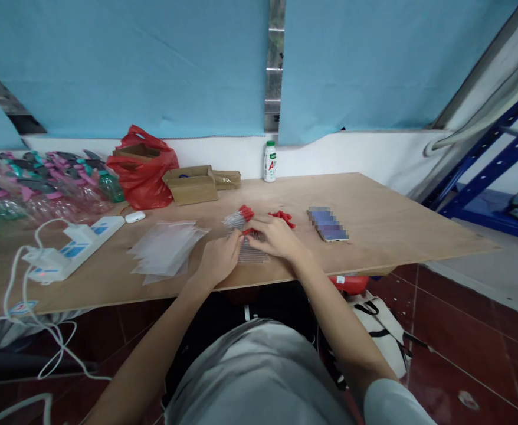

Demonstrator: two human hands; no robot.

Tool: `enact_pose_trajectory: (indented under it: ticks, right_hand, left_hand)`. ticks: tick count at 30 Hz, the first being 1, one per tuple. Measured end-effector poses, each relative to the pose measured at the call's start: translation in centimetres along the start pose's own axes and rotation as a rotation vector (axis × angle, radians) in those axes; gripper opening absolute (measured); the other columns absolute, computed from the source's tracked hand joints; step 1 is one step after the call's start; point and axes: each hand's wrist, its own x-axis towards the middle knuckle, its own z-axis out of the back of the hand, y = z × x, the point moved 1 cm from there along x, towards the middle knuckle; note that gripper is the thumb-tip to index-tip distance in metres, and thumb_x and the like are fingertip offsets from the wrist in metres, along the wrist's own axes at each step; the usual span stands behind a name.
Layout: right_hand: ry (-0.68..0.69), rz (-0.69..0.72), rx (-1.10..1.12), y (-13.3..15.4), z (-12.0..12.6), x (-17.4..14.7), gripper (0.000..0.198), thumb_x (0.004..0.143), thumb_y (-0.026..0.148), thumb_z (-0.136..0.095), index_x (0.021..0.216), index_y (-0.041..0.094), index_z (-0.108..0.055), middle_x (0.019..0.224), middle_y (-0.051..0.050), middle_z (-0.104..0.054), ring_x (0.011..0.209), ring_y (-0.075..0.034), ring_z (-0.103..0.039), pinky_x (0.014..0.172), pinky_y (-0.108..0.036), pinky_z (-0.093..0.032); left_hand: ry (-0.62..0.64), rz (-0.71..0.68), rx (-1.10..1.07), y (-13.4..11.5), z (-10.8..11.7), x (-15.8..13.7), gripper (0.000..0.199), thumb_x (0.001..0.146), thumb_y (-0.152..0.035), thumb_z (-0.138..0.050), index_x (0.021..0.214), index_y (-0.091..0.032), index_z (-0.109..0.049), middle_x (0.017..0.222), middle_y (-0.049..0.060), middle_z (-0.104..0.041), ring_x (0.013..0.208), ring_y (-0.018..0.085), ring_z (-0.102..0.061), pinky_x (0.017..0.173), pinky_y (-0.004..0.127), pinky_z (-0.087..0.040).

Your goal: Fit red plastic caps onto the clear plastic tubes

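Note:
My left hand (221, 255) and my right hand (277, 235) meet over the table, fingertips pinched together. Between them shows a small red piece (248, 231), perhaps a cap; whether a thin stick is joined to it is hidden by my fingers. Beneath my hands lies a row of thin clear sticks or tubes (252, 255), side by side. Just beyond is a bundle of similar thin pieces with red ends (245, 212). A small heap of loose red pieces (284, 218) lies behind my right hand.
Clear plastic bags (168, 251) lie to the left, near a power strip (82, 245) with white cables. Spray bottles (55, 189), a red bag (141, 177) and a cardboard box (191, 186) stand behind. A white bottle (269, 162) is at the back; a phone (328, 224) lies right.

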Motion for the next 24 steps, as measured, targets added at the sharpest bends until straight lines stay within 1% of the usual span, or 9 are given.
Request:
enact_pose_trajectory:
  ticks: [4, 8, 14, 18, 21, 24]
  right_hand:
    - [-0.014, -0.006, -0.061, 0.0, -0.4, 0.0, 0.008, 0.097, 0.026, -0.065, 0.097, 0.021, -0.072, 0.094, -0.005, -0.070, 0.084, -0.019, -0.061, 0.074, -0.029, -0.035]
    - [0.004, -0.017, -0.070, 0.1, -0.8, 0.1, 0.004, 0.091, 0.023, -0.064, 0.090, 0.021, -0.067, 0.088, -0.004, -0.067, 0.079, -0.018, -0.056, 0.071, -0.030, -0.032]
    - [0.012, 0.001, 0.009, 0.2, -1.0, 0.3, 0.005, 0.088, 0.017, -0.058, 0.087, 0.021, -0.061, 0.085, -0.004, -0.063, 0.079, -0.019, -0.054, 0.075, -0.030, -0.037]
    - [0.019, 0.016, 0.010, 0.1, -1.2, 0.4, 0.006, 0.086, 0.015, -0.056, 0.085, 0.021, -0.059, 0.085, -0.004, -0.062, 0.079, -0.020, -0.053, 0.076, -0.030, -0.038]
    - [0.010, 0.033, 0.002, -0.1, -1.1, 0.3, 0.012, 0.086, 0.011, -0.053, 0.086, 0.021, -0.060, 0.085, -0.005, -0.064, 0.078, -0.020, -0.054, 0.077, -0.031, -0.039]
    - [-0.001, 0.022, 0.025, -0.3, -0.8, 0.2, 0.018, 0.089, 0.008, -0.051, 0.089, 0.020, -0.064, 0.087, -0.006, -0.067, 0.081, -0.021, -0.059, 0.079, -0.031, -0.041]
  left_hand:
    - [0.038, -0.003, 0.029, -0.1, 0.0, 0.1, 0.040, 0.116, -0.035, -0.029, 0.114, -0.019, -0.065, 0.092, 0.011, -0.078, 0.083, 0.028, -0.075, 0.072, 0.034, -0.045]
    - [0.077, -0.006, 0.037, -0.3, 0.0, 0.3, 0.039, 0.116, -0.033, -0.031, 0.114, -0.019, -0.067, 0.094, 0.012, -0.079, 0.083, 0.028, -0.075, 0.073, 0.034, -0.046]
    - [0.062, -0.030, 0.002, -0.3, -0.1, 0.3, 0.038, 0.115, -0.031, -0.031, 0.113, -0.019, -0.067, 0.094, 0.012, -0.078, 0.083, 0.028, -0.075, 0.074, 0.035, -0.048]
    - [0.069, -0.047, 0.005, -0.4, -0.2, 0.3, 0.039, 0.115, -0.032, -0.030, 0.114, -0.019, -0.067, 0.096, 0.012, -0.079, 0.085, 0.027, -0.075, 0.074, 0.035, -0.047]
    - [0.072, -0.051, 0.007, -0.5, -0.1, 0.3, 0.041, 0.116, -0.034, -0.029, 0.117, -0.019, -0.067, 0.096, 0.011, -0.079, 0.085, 0.027, -0.075, 0.072, 0.034, -0.046]
    - [0.055, -0.043, 0.030, -0.4, -0.2, 0.2, 0.043, 0.117, -0.037, -0.029, 0.116, -0.019, -0.069, 0.091, 0.010, -0.078, 0.082, 0.027, -0.075, 0.070, 0.034, -0.044]
